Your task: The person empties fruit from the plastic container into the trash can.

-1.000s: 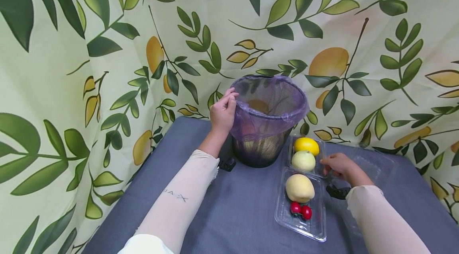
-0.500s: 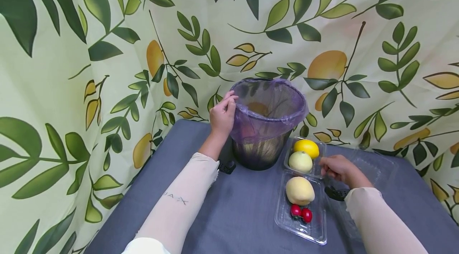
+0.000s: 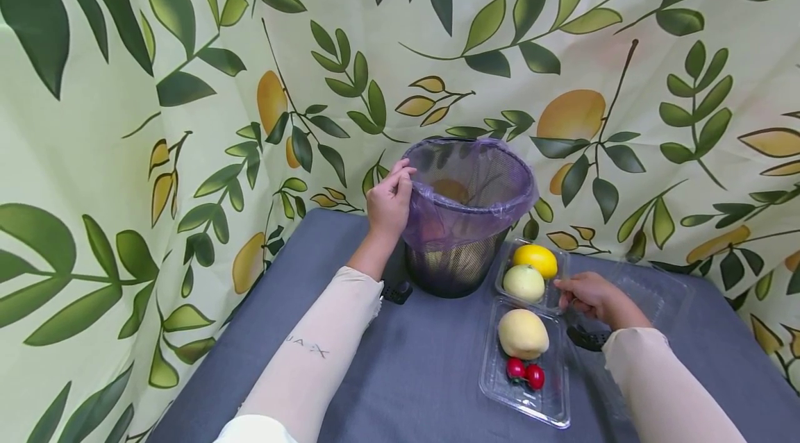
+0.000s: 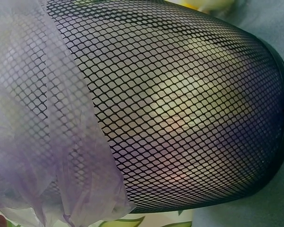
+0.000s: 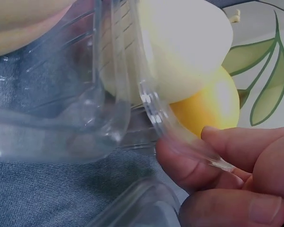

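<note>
Two loose fruits, a glossy yellow oval one (image 3: 537,259) and a pale cream round one (image 3: 523,283), sit in a clear plastic tray (image 3: 551,296) just right of the black mesh bin (image 3: 453,269), and they look like the main hazard. The right hand (image 3: 590,297) pinches that tray by its thin rim, thumb and fingers pressed together on the side away from the bin. If it were raised by that one spot, the flexible plastic could bow or tilt, and the fruits' weight could send them rolling toward the bin and out onto the grey cloth-covered tabletop (image 3: 375,360). A second clear tray (image 3: 528,403), on the bin's near right side, carries a large pale yellow rounded fruit (image 3: 523,334) and two small red fruits (image 3: 525,372); its end lies against or under the first tray, I cannot tell which, so a snagged rim might drag it along and jostle its load. At the bin's left rim the left hand (image 3: 389,200) has its fingers curled over the edge, holding the thin purple plastic bag (image 3: 450,231) there; the left wrist view shows too little to judge how tightly. Too hard a pull could tear the film or tip the light bin, while a slack hold might let the folded bag slide inside.
</note>
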Tool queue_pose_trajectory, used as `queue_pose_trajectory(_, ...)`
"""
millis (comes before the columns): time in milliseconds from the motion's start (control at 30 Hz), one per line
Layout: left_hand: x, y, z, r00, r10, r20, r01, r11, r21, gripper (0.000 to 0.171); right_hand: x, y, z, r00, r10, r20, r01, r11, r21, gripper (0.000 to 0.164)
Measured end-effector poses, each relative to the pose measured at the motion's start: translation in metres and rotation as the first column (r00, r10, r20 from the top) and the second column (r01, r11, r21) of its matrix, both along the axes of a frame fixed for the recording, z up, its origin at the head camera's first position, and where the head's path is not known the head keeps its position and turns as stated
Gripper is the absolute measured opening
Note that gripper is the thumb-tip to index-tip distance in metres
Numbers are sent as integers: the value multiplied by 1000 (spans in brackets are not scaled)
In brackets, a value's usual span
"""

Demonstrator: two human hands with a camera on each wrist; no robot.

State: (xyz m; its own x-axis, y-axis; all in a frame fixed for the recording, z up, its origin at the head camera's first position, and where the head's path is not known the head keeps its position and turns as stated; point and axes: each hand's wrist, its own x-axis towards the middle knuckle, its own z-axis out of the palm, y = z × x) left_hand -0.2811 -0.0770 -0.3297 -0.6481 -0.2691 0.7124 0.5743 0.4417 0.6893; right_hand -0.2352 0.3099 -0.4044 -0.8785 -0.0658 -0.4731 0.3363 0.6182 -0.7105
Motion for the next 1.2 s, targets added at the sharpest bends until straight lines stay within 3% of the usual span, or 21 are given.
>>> queue_pose_trajectory(267, 0, 1, -1, 1000, -1, -10, 1, 1000, 5, 32, 0, 1, 5, 999, 14, -49, -14, 1000, -5, 44)
queue_pose_trajectory(567, -1, 0, -2, 1000, -1, -5, 1, 1000, 6, 32, 1, 1, 5, 991, -52, -122, 49, 998, -26, 38)
queue_pose_trajectory(1033, 1, 1, 0, 1000, -13, -16, 13, 1000, -1, 32, 11, 4, 18, 932, -175, -318, 167, 985, -50, 37)
queue_pose_trajectory(1200, 1, 0, 1, 1000, -12, -12, 12, 1000, -3, 32, 17, 3, 24, 914, -207, -349, 194, 978, -72, 35)
